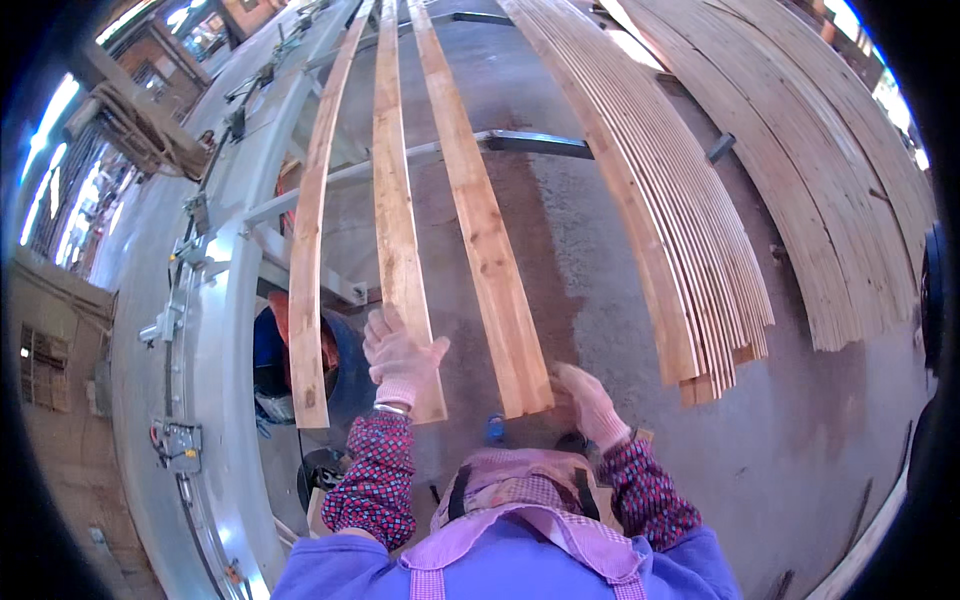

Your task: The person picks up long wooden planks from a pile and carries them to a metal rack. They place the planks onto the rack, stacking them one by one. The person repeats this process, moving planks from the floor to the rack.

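Three long wooden planks run away from me: a left plank (312, 250), a middle plank (392, 190) and a right plank (480, 240). My left hand (400, 358), in a pale thin glove, lies over the near part of the middle plank with its fingers stretched and thumb out to the right. Beside the right plank's near end is my right hand (594, 408), gloved too, its fingers reaching toward the plank's right edge. Those fingers are slightly blurred, and whether they touch the wood is unclear.
Metal crossbars (540, 145) lie under the planks. To the right stand a row of planks on edge (665, 220) and a wide stack of boards (800, 170). A long metal machine frame (225, 350) runs along the left, and a blue barrel (345, 370) sits beneath the left plank.
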The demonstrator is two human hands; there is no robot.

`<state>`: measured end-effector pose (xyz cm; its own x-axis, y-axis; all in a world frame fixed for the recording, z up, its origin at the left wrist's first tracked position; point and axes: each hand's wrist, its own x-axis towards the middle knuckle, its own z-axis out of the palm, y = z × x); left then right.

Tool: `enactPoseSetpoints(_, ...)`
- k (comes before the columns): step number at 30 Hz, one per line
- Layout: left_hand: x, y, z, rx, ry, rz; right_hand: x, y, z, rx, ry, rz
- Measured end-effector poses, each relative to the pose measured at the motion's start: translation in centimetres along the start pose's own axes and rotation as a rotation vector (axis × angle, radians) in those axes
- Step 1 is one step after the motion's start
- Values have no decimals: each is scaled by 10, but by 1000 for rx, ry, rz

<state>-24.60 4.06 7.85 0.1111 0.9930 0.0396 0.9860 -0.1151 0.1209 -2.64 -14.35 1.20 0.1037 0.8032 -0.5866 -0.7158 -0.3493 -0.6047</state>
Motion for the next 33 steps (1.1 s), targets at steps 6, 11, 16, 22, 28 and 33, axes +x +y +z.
enactPoseSetpoints(6,19,-13,19,-340,-257,-157,35,-22,56,-465,-63,8)
enactPoseSetpoints(11,17,-3,16,-902,-326,-92,40,-10,68,-790,75,-249)
enactPoseSetpoints(16,0,33,18,-1276,-471,-83,13,-24,119,-1278,377,-112)
enactPoseSetpoints(22,-3,45,42,-1493,-501,-132,-15,-18,129,-1253,317,-294)
enactPoseSetpoints(28,-5,50,67,-1954,-1140,-505,-6,8,145,-1496,491,-461)
enactPoseSetpoints(33,12,37,95,-1880,-1106,-390,-26,-27,149,-1336,419,-154)
